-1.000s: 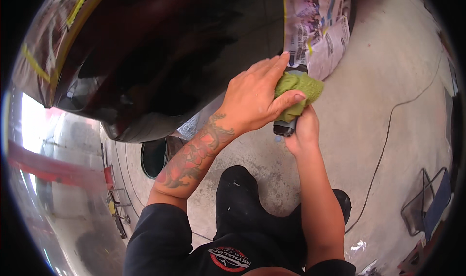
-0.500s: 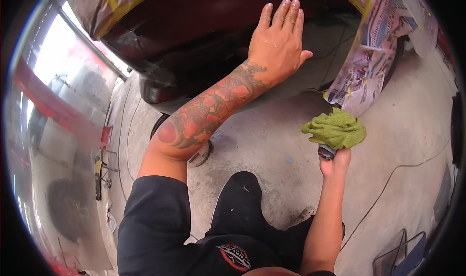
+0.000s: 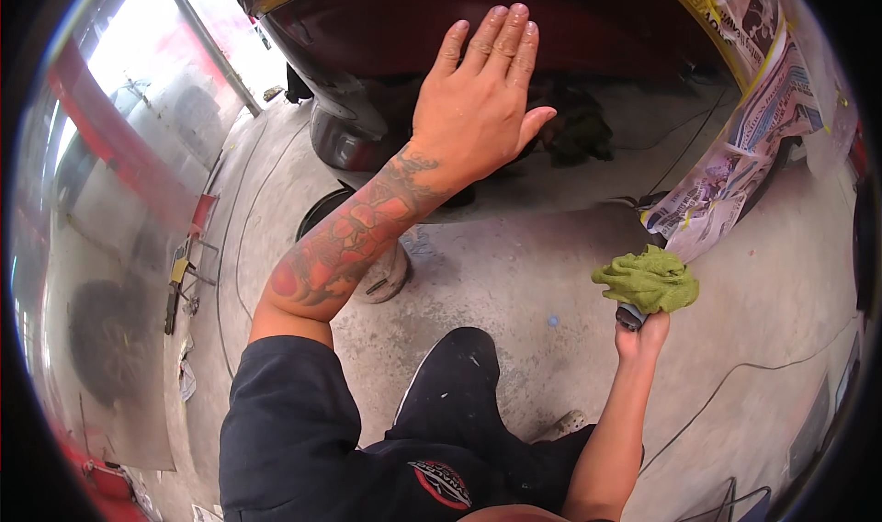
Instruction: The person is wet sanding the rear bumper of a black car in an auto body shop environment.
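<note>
My left hand [image 3: 478, 85] lies flat over the dark red, glossy car body panel [image 3: 367, 26]. Its fingers point away from me, the thumb stands out to the right, and the fingertips look wet. Whether the whole palm touches the panel I cannot tell. Low at the right, my right hand [image 3: 643, 334] is closed around a crumpled green cloth [image 3: 650, 281] and a dark grey object with a rounded end [image 3: 630, 317]. The cloth covers most of that object, so its kind is hidden. Some of the right fingers are also under the cloth.
Newspaper masking [image 3: 707, 196] with yellow tape [image 3: 730, 39] edges the panel at the right. A bucket [image 3: 386, 274] stands on the concrete floor beneath my left forearm. Dark cords [image 3: 726, 375] run across the floor. A scuffed, translucent sheet [image 3: 110, 292] hangs along the left side.
My left hand has slid left along the panel, toward the car's corner, still flat. The right hand keeps the cloth and grey object. The whole view has shifted slightly.
</note>
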`<state>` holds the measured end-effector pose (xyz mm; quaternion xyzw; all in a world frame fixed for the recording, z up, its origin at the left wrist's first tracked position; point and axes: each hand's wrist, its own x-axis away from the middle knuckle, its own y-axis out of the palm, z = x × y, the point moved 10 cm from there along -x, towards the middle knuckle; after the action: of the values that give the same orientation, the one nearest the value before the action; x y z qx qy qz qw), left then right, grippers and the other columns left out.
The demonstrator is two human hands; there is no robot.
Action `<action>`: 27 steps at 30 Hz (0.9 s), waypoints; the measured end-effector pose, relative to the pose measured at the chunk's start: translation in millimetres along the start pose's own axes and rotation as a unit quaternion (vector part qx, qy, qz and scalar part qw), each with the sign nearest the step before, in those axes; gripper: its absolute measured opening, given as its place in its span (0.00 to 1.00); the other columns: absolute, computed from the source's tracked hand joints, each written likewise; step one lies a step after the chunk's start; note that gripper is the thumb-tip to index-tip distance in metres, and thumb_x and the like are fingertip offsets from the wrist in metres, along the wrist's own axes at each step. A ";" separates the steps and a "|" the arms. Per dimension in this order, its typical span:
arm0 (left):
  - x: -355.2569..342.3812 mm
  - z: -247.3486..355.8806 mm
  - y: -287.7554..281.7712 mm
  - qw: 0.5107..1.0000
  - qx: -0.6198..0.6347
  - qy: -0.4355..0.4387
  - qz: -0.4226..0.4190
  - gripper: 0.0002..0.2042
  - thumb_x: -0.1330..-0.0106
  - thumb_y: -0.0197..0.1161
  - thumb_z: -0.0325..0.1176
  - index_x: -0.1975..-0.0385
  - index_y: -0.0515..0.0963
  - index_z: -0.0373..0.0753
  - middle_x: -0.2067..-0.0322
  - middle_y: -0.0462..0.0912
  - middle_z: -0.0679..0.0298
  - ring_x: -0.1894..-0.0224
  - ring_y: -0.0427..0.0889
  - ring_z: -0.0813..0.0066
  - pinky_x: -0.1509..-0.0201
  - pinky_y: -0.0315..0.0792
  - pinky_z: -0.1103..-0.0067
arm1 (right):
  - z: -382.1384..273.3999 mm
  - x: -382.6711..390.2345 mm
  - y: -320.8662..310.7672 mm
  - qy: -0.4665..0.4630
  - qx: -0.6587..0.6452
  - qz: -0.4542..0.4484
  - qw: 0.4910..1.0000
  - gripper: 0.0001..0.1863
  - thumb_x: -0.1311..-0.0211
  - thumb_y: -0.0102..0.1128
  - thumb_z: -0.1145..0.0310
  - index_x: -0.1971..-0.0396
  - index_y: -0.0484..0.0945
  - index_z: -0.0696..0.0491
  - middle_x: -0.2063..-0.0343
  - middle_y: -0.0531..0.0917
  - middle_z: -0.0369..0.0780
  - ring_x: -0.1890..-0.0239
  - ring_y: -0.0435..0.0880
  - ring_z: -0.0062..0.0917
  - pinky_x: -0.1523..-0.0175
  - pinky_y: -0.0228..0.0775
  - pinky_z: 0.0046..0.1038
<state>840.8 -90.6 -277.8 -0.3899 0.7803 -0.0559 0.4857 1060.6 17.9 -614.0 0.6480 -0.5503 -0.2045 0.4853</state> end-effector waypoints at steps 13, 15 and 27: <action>64.3 -103.4 -31.9 0.990 -0.051 -0.133 0.011 0.39 0.29 0.56 0.57 0.28 0.59 0.31 0.27 0.60 0.48 0.25 0.60 0.51 0.25 0.56 0.59 | 23.3 -0.9 -5.3 0.042 0.005 -0.043 0.998 0.21 0.21 0.39 0.61 0.38 0.69 0.56 0.41 0.78 0.46 0.42 0.79 0.39 0.36 0.75 0.43; 74.6 -114.0 -34.4 0.986 -0.044 -0.160 0.022 0.39 0.29 0.56 0.57 0.29 0.60 0.30 0.28 0.61 0.46 0.26 0.60 0.50 0.25 0.56 0.59 | 26.1 -1.5 -9.4 0.041 0.013 -0.045 0.998 0.21 0.21 0.39 0.61 0.38 0.70 0.56 0.42 0.78 0.45 0.43 0.80 0.38 0.38 0.76 0.42; 171.3 66.6 12.7 0.753 0.584 -0.301 -0.021 0.31 0.46 0.76 0.34 0.39 0.75 0.38 0.42 0.77 0.53 0.40 0.77 0.59 0.41 0.74 0.69 | 70.7 32.6 27.4 0.055 0.158 -0.150 0.974 0.20 0.23 0.46 0.61 0.39 0.71 0.56 0.45 0.80 0.43 0.46 0.82 0.34 0.41 0.77 0.36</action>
<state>848.8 -176.0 -440.9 -0.0433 0.4007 -0.3906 0.8276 1000.2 -38.3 -613.3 0.8019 -0.4443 -0.1494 0.3704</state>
